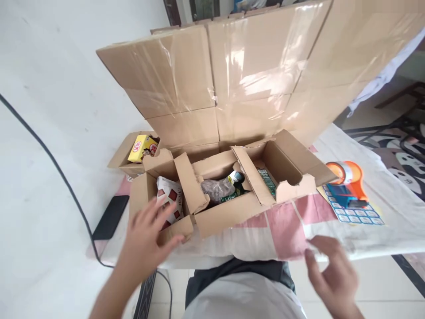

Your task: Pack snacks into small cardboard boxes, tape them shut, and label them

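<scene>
Your left hand (148, 232) hangs over the front left of the open cardboard boxes (229, 216), its fingers spread wide above the red-and-white packet (175, 199) in the left compartment; you cannot tell from here whether they touch it. Your right hand (335, 274) is in front of the worktop (395, 235), well apart from the boxes, its fingers curled with a narrow gap between thumb and forefinger.

In the middle compartment you have a clear-wrapped item (215, 189) with a green label, and in the right one a green pack (267, 180). An orange-and-blue tape dispenser (357, 184) rests on a label sheet (353, 216) to your right. Behind the boxes stands large taped cardboard (186, 71).
</scene>
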`<state>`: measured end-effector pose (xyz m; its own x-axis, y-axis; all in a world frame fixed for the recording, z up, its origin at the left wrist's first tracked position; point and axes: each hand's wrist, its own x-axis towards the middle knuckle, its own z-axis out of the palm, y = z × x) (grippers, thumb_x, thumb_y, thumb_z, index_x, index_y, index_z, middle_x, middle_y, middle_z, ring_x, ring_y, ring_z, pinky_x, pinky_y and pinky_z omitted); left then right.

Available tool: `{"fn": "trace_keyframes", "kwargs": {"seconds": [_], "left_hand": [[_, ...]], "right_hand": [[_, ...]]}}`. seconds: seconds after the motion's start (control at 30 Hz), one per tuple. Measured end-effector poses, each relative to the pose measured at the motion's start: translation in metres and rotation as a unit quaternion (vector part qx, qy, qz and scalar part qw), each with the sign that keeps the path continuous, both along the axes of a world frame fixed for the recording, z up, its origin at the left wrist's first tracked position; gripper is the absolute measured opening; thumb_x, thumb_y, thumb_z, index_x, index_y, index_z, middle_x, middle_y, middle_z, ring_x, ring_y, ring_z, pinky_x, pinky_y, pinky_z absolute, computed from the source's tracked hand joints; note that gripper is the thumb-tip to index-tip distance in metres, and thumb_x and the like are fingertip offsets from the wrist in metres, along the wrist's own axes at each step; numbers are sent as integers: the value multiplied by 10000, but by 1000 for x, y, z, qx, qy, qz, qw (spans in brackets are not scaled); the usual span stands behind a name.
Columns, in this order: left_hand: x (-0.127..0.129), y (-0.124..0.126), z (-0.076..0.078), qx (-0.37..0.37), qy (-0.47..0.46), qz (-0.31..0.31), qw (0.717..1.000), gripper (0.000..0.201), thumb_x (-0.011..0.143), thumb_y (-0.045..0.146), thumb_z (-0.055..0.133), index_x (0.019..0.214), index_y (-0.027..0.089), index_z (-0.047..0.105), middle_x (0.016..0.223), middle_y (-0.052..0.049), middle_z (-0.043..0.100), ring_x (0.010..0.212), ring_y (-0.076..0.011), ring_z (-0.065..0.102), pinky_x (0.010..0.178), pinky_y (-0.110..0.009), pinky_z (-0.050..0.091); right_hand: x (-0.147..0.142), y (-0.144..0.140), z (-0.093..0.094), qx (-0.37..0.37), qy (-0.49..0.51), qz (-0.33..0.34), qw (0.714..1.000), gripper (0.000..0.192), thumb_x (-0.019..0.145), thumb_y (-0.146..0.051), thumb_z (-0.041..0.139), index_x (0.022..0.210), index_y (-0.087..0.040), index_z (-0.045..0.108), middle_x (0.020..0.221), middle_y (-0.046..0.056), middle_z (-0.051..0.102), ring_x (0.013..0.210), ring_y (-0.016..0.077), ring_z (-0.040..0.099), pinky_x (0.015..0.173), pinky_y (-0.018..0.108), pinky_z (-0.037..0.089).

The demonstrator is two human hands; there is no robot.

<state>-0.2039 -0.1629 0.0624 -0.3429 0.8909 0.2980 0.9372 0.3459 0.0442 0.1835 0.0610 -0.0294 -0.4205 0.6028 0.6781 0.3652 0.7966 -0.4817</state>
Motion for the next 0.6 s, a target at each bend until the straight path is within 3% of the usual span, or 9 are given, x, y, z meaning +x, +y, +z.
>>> {"fn": "trace_keyframes", "kwargs": {"seconds": [0.07, 0.1, 0.17, 0.23, 0.27, 0.33, 0.43, 0.5, 0.6], "left_hand": [[26, -24, -32, -4, 58, -7, 998, 529, 928, 392, 607, 1441, 269, 560, 1424, -116, 651, 1351, -357, 570, 1207, -589, 295], [28, -33, -43, -1, 81, -1, 997, 504, 928, 309, 585, 1429, 255, 564, 1370, -126, 681, 1305, -348, 602, 1192, -582, 304], [14, -44, -54, 8, 121, 30, 992, 434, 917, 206, 538, 1344, 230, 618, 1235, -129, 733, 1177, -334, 663, 1123, -554, 373], [-9, -47, -54, 9, 146, 61, 987, 370, 917, 183, 517, 1255, 210, 665, 1147, -135, 748, 1084, -343, 683, 1052, -552, 424], [-17, -46, -51, 8, 152, 75, 985, 370, 921, 178, 508, 1252, 206, 671, 1133, -138, 747, 1074, -350, 681, 1038, -560, 434], [-21, -42, -40, 16, 159, 103, 982, 443, 927, 177, 504, 1346, 228, 636, 1226, -153, 718, 1162, -387, 648, 1050, -596, 431], [13, -28, -20, 93, 153, 130, 975, 656, 915, 261, 564, 1551, 355, 433, 1552, -135, 512, 1426, -475, 446, 1113, -705, 355], [55, -8, -11, 142, 121, 79, 979, 768, 902, 332, 604, 1610, 368, 308, 1634, -126, 407, 1492, -472, 362, 1154, -703, 325], [110, 38, -13, 107, 93, -45, 989, 743, 922, 384, 609, 1605, 306, 327, 1554, -144, 514, 1428, -405, 473, 1195, -618, 316]], "right_hand": [[14, 35, 11, -12, -4, -97, 995, 401, 897, -275, 707, 1289, -255, 626, 1120, 132, 660, 1049, 332, 642, 902, 514, 532], [16, 55, 15, -40, -5, -101, 994, 560, 883, -358, 734, 1408, -267, 562, 1280, 161, 616, 1185, 372, 599, 960, 558, 521], [9, 94, 19, -103, 7, -26, 994, 931, 832, -481, 785, 1607, -324, 294, 1549, 168, 439, 1341, 387, 523, 1000, 571, 531], [-8, 124, 19, -182, 2, 93, 979, 1092, 834, -537, 776, 1649, -375, 67, 1618, 134, 369, 1394, 343, 504, 1050, 546, 532], [-18, 134, 18, -208, 13, 138, 968, 1094, 828, -563, 775, 1644, -375, 70, 1620, 123, 371, 1376, 325, 529, 1057, 526, 539], [-34, 143, 14, -220, 34, 183, 958, 959, 822, -582, 778, 1593, -322, 270, 1547, 121, 468, 1345, 318, 558, 1059, 495, 544], [-40, 136, 5, -195, 37, 175, 965, 603, 857, -550, 760, 1334, -235, 569, 1263, 106, 664, 1175, 312, 647, 986, 461, 565], [-32, 126, 0, -168, 34, 146, 974, 425, 902, -524, 721, 1193, -227, 634, 1100, 79, 710, 1026, 287, 681, 906, 434, 571], [-14, 111, -3, -110, 22, 97, 989, 301, 941, -515, 673, 1080, -248, 675, 1000, 61, 727, 940, 270, 674, 852, 410, 553]]}}
